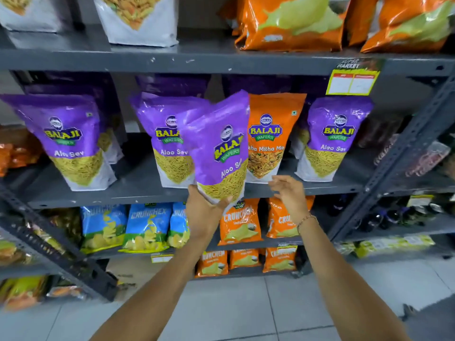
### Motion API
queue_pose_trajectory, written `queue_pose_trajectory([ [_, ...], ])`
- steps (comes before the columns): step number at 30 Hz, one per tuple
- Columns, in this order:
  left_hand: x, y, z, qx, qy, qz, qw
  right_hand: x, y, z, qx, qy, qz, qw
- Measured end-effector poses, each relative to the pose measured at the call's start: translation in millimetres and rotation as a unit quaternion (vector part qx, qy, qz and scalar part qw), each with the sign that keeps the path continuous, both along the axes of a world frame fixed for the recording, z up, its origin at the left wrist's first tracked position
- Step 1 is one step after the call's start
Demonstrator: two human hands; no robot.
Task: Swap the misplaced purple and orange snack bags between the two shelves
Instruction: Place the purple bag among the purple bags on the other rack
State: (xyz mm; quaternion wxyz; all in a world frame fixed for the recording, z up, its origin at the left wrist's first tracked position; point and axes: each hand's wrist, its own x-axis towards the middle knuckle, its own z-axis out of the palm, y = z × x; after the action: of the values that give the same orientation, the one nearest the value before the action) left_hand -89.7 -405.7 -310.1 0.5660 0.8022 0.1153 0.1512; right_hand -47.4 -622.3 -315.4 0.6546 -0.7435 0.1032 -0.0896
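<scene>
A purple bag [219, 148] is held up in front of the middle shelf [147, 193], tilted to the right, its lower end gripped from below by the left hand [205, 212], thumb on the bag's front. It overlaps a purple bag [170, 141] standing behind it on the left and covers the left edge of the orange bag [270, 136], which stands upright on the same shelf among the purple ones. The right hand [289, 193] hovers just below the orange bag's base, fingers spread and loosely curled, holding nothing. More purple bags stand at far left [71, 141] and at right [332, 139]. Above, the top shelf [197, 62] carries large orange bags [290, 23] on the right and white-bottomed bags [138, 18] on the left.
</scene>
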Motion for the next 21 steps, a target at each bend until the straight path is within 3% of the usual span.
queue_pose_trajectory([
  [4, 12.4, -37.8, -11.3, -0.003, -0.014, 0.069, 0.998, 33.7, -31.3, -12.3, -0.034, -0.012, -0.034, 0.999],
  [8, 27.4, -55.6, -19.9, -0.011, -0.014, 0.134, 0.991, 67.2, -41.9, -10.4, -0.078, 0.031, 0.033, 0.996],
  [12, 45.5, -64.8, -19.0, -0.008, -0.020, 0.156, 0.988, 91.1, -41.1, -25.3, -0.070, 0.038, 0.080, 0.994],
  [21, 73.3, -81.0, -27.8, -0.020, -0.018, 0.176, 0.984, 108.4, -41.0, -50.2, -0.066, -0.031, 0.040, 0.997],
])
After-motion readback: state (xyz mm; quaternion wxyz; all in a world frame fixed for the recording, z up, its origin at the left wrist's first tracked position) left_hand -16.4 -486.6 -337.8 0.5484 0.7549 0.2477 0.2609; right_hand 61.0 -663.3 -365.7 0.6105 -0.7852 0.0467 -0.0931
